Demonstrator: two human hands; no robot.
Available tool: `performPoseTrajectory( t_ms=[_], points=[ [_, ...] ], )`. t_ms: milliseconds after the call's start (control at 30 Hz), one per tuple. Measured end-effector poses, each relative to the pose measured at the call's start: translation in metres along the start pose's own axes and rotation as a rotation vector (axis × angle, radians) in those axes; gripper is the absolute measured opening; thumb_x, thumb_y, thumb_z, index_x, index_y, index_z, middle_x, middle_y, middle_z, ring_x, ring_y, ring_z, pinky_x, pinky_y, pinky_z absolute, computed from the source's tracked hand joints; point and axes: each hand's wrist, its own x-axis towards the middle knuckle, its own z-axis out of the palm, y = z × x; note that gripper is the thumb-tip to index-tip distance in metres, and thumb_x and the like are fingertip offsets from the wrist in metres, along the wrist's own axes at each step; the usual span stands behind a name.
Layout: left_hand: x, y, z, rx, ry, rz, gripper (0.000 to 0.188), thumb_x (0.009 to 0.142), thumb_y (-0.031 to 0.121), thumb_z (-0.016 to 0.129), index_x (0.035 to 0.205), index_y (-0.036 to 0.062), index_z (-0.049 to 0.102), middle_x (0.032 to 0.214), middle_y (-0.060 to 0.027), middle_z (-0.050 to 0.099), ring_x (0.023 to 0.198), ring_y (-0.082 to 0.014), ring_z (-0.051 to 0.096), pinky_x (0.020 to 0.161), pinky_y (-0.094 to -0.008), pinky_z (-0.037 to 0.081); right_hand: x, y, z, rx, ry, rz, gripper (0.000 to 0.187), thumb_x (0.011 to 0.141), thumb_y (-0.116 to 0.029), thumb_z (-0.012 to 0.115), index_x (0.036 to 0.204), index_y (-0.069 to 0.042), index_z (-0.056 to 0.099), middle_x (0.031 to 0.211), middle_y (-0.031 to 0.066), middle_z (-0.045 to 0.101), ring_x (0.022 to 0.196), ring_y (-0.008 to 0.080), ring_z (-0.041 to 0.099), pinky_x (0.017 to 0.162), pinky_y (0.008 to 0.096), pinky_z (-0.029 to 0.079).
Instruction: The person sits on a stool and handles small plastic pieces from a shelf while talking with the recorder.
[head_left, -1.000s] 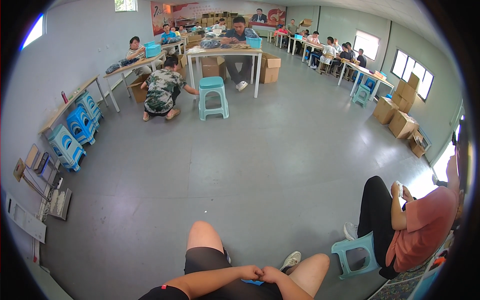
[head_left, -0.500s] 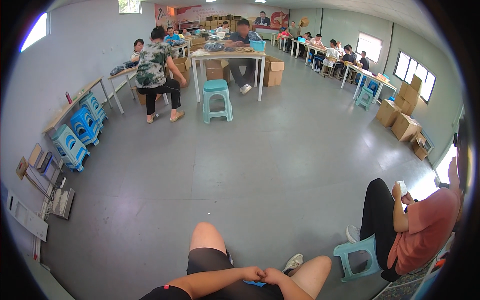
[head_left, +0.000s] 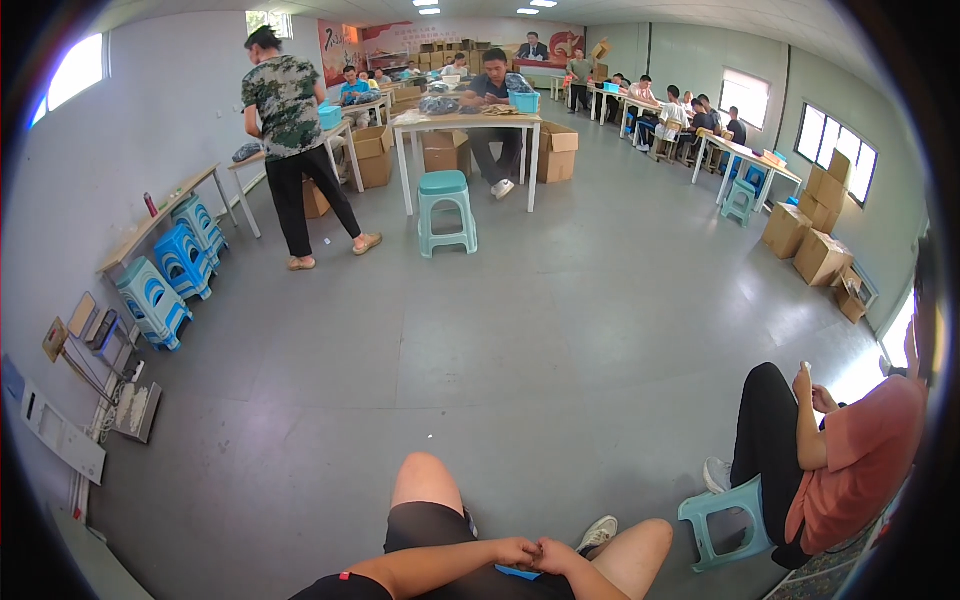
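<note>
Two hands meet at the very bottom of the view, over the person's lap: the left hand and the right hand are curled with fingers touching each other, pinching at something small between them. A blue piece peeks out just beneath them, resting against the thigh; whether either hand actually grips it I cannot tell, since the knuckles hide the fingertips. The forearms lie across the black shorts, likely so the thighs steady the fine work, and one raised knee sits just behind them. A white shoe shows beside the other leg.

To the right, a person in an orange shirt sits low on a small teal stool, hands lifted close to the face, holding something too small to make out.

Beyond stretches bare grey floor. Along the left wall, blue stools are stacked out of the walkway under a narrow desk. Farther off, a teal stool stands pulled out from a white desk, where a seated person works. A standing person in a camouflage shirt faces another desk. Cardboard boxes are piled against the right wall, near the windows, clear of the seated rows at the back.
</note>
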Motion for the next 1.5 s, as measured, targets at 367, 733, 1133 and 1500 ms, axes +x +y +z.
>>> performPoseTrajectory(
  t_ms=[367,733,1133,1500],
  points=[
    [-0.002,-0.001,-0.002,0.028,-0.029,-0.021,0.032,0.074,0.008,0.050,0.106,0.0021,0.051,0.081,0.0003,0.054,0.068,-0.0079,0.049,0.057,-0.0196,0.038,0.000,-0.005,-0.001,-0.013,-0.044,-0.033,0.045,0.060,-0.038,0.066,0.090,-0.006,0.057,0.087,0.0168,0.060,0.082,0.0319,0.057,0.071,0.0374,0.046],
    [-0.008,0.007,0.001,-0.039,-0.030,0.031,0.028,0.076,0.005,0.049,0.103,-0.0008,0.051,0.083,-0.0019,0.054,0.071,-0.0086,0.050,0.062,-0.0196,0.040,0.005,0.006,0.005,-0.019,-0.011,-0.081,0.041,0.062,-0.035,0.065,0.091,-0.006,0.058,0.088,0.0165,0.060,0.082,0.0317,0.057,0.070,0.0380,0.045],
    [-0.020,0.036,0.015,0.055,-0.043,-0.031,0.030,0.075,0.007,0.050,0.104,-0.0003,0.052,0.087,0.0002,0.054,0.078,-0.0077,0.049,0.071,-0.0217,0.041,-0.005,-0.002,-0.003,0.001,-0.023,-0.042,0.039,0.063,-0.032,0.064,0.092,-0.006,0.057,0.087,0.0164,0.060,0.081,0.0317,0.057,0.069,0.0386,0.045],
    [-0.015,0.022,0.007,0.080,-0.014,0.005,0.030,0.075,0.007,0.051,0.104,-0.0011,0.053,0.088,0.0004,0.055,0.079,-0.0079,0.050,0.072,-0.0216,0.041,-0.001,-0.002,0.000,-0.014,-0.039,-0.036,0.038,0.063,-0.030,0.064,0.092,-0.006,0.056,0.087,0.0160,0.060,0.082,0.0318,0.057,0.068,0.0386,0.045]
  ],
)
